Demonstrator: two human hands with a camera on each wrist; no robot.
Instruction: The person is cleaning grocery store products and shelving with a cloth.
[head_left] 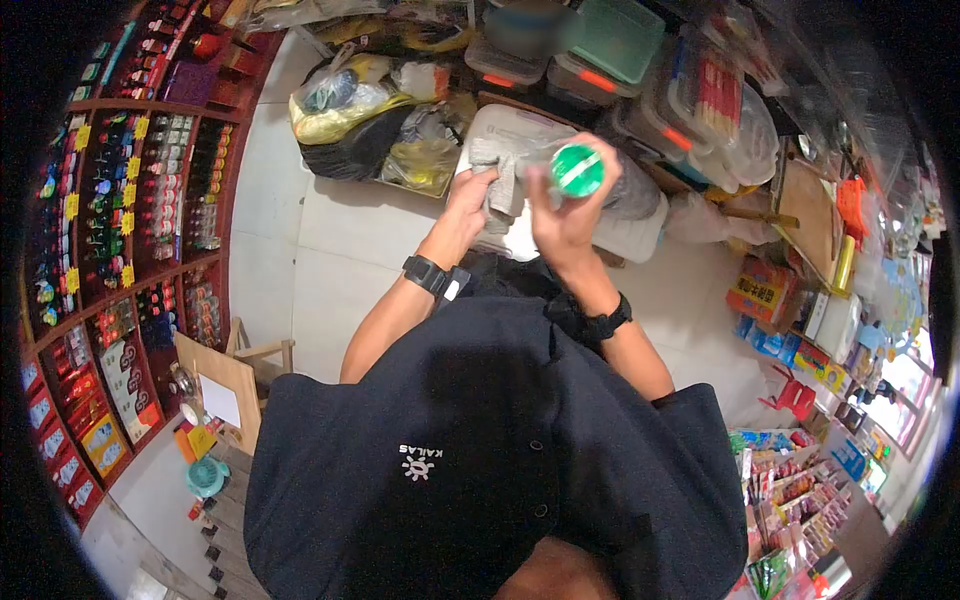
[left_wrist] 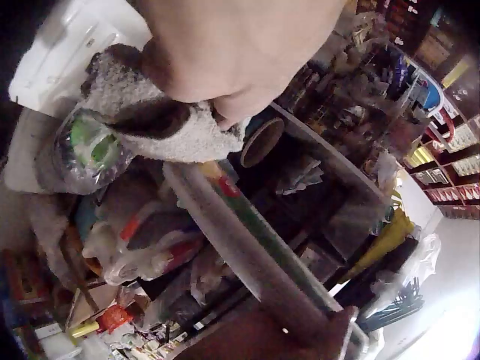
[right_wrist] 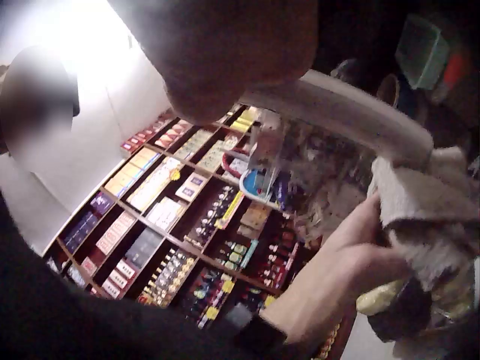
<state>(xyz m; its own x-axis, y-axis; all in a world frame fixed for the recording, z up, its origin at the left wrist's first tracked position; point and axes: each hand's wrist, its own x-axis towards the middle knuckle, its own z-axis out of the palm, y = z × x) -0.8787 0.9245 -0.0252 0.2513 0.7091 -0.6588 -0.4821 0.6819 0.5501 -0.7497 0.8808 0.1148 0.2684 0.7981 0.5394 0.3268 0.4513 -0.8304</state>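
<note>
My left hand (head_left: 468,205) grips a folded grey cloth (head_left: 497,185), its fingers curled into the fabric. The cloth (right_wrist: 424,206) shows thick and fuzzy in the right wrist view. Close to its right, my right hand (head_left: 572,228) is wrapped around a container with a round green top (head_left: 578,170) and a white stripe across it. In the left wrist view a long pale thing with a green stripe (left_wrist: 247,240) runs down to the right hand's fingers. Below both hands is a white plastic box (head_left: 520,238), with a clear plastic-wrapped bundle (head_left: 635,190) on its right part.
Stacked lidded bins (head_left: 590,85) stand beyond the white box. An open box of plastic bags (head_left: 375,125) is ahead on the left. Shelves of bottles (head_left: 130,210) line the left side. Packaged goods (head_left: 800,490) and a small wooden stand (head_left: 225,385) are nearer my body.
</note>
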